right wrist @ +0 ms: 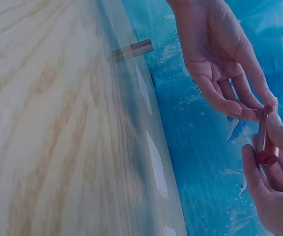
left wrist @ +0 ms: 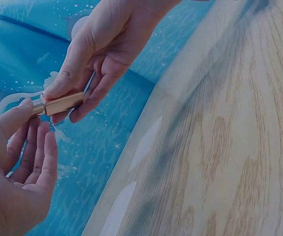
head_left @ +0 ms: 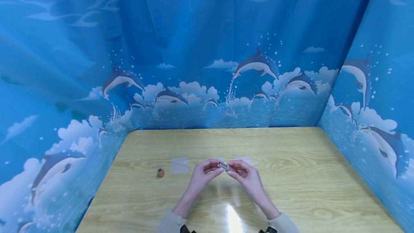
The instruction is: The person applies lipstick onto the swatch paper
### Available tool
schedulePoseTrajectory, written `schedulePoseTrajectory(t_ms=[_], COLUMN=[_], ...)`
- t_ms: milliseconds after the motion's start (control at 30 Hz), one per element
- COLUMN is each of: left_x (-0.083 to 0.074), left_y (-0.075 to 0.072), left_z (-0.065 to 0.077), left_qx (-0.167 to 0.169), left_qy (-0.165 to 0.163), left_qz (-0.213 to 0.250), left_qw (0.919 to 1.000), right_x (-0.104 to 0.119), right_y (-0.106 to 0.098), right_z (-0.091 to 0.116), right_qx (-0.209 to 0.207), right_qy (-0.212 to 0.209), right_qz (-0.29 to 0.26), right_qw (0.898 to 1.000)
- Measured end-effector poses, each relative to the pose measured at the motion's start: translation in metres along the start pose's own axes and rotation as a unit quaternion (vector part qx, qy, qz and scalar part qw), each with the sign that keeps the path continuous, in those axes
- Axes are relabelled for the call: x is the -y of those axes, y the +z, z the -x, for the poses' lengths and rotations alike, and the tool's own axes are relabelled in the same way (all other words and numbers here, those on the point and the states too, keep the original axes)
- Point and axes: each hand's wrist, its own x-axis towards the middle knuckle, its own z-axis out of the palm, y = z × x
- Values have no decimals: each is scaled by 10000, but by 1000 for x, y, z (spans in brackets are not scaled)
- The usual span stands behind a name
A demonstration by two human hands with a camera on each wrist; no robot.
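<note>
Over the middle of the table, my two hands meet at a small shiny gold lipstick tube point(head_left: 224, 166). My left hand point(head_left: 203, 175) pinches its narrower end between thumb and fingertips. From the other side my right hand point(head_left: 245, 175) grips the wider body. In the left wrist view the lipstick tube point(left wrist: 63, 103) lies nearly level between both thumbs, with a thin seam where the two parts meet. A dark red end face point(right wrist: 267, 158) shows in the right wrist view. Fingers cover parts of the tube.
A short copper-coloured cylinder point(head_left: 160, 172) stands upright on the wooden table point(head_left: 310, 175), left of my hands. Pale square patches point(head_left: 179, 165) lie in a row on the tabletop, partly behind the hands. A blue dolphin-print curtain point(head_left: 194, 46) encloses the back and sides.
</note>
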Motion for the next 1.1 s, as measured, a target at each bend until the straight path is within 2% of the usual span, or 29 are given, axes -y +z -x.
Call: schedulePoseTrajectory(t_ms=[267, 533, 667, 867, 1100], left_x=[-2, -10, -13, -15, -16], left_y=[2, 7, 12, 19, 24], left_z=[-1, -4, -6, -8, -9], left_qx=[-124, 82, 103, -11, -188], left_qy=[-44, 257, 391, 668, 780], left_qz=[-69, -382, -578, -641, -658], left_qw=[9999, 9989, 9975, 9957, 9946], right_x=[0, -1, -2, -5, -4], right_y=[1, 5, 6, 8, 10], right_z=[0, -1, -1, -3, -3], right_qx=[106, 338, 270, 154, 51], right_qy=[98, 303, 412, 547, 610], right_qz=[-8, -150, -257, -329, -449], right_qw=[9999, 9989, 9985, 9978, 9971])
